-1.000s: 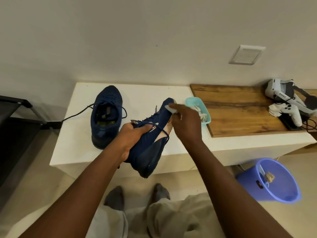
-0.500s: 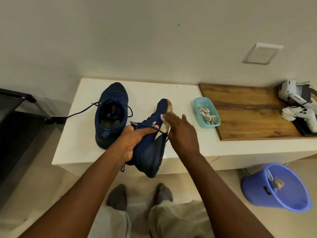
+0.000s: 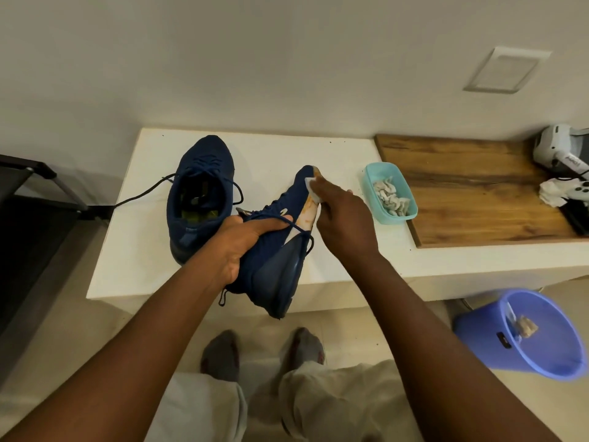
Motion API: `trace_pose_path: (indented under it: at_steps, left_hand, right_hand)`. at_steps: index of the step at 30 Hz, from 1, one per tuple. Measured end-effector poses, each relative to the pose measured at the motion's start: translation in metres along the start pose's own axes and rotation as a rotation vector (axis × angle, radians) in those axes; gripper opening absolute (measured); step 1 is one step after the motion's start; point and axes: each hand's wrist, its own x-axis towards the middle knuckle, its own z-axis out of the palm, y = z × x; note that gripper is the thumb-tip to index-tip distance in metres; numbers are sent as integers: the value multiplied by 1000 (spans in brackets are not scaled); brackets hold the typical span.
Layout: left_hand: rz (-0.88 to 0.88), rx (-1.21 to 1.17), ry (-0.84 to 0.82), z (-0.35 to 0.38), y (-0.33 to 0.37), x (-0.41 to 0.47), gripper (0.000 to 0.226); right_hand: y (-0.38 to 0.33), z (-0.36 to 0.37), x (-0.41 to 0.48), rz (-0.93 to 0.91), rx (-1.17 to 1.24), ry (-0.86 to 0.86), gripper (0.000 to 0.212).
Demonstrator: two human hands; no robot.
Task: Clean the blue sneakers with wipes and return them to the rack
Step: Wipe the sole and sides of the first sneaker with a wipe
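Observation:
My left hand (image 3: 237,247) grips a blue sneaker (image 3: 277,263) around its laced middle and holds it tilted on its side above the front edge of the white table (image 3: 134,250). Its sole edge shows orange-brown stains. My right hand (image 3: 341,224) presses a white wipe (image 3: 310,186) against the sole near the toe. The second blue sneaker (image 3: 200,193) stands upright on the table to the left, laces loose. A teal tub (image 3: 369,177) with crumpled wipes (image 3: 390,197) sits to the right.
A wooden board (image 3: 471,173) lies on the table's right part with a white headset and controller (image 3: 567,173) on it. A blue bin (image 3: 529,339) stands on the floor at the right. A dark rack (image 3: 35,199) is at the left. My socked feet are below.
My right hand with the wipe slid back along the sole, then forward again to the toe. The left hand kept its grip on the sneaker. The camera view shifted slightly.

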Motion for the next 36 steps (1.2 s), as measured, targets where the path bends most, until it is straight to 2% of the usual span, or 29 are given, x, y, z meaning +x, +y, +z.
trace_pose_path:
  at_steps: [4,9,12,14,17,19,22,24,27,28,30,34,36]
  left_hand:
    - [20,-32,19,-1,-2,5,68]
    - [34,-79,-6,-2,-7,8,73]
    - [38,-98,-14,-4,-7,7,64]
    - [21,-115,-26,-3,-3,3,46]
    - [-13,-142,-126,-5,7,-4,13]
    - [-28,-176,-223,-6,13,-8,17]
    - [-18,-248,-318,-4,19,-14,30]
    - [-8,-216,-295,0,19,-15,33]
    - [-1,-42,-97,7,8,-9,67]
    - [18,0,-15,8,5,-7,72]
    - [48,28,67,9,1,-5,68]
    - [52,23,51,10,3,-10,56]
    - [45,36,20,7,4,-12,51]
  right_hand:
    - [-7,-1,-3,-36,-192,-92,54]
    - [-25,-11,-24,-76,-276,-166,53]
    - [-28,-11,-39,-119,-311,-235,47]
    - [-24,-8,-47,-123,-120,-202,48]
    - [-20,-17,-42,90,365,-35,42]
    - [-20,-24,-30,168,509,99,39]
    - [-18,-22,-14,173,384,208,35]
    - [-12,-16,-9,123,213,184,37]
    - [-4,-7,-7,78,-16,34,40]
    - [-5,-4,-9,74,-62,-15,43]
    - [-10,-4,-15,55,-162,-75,49]
    - [-23,-16,-35,27,-303,-153,55]
    - [-31,-16,-49,-15,-325,-183,48]
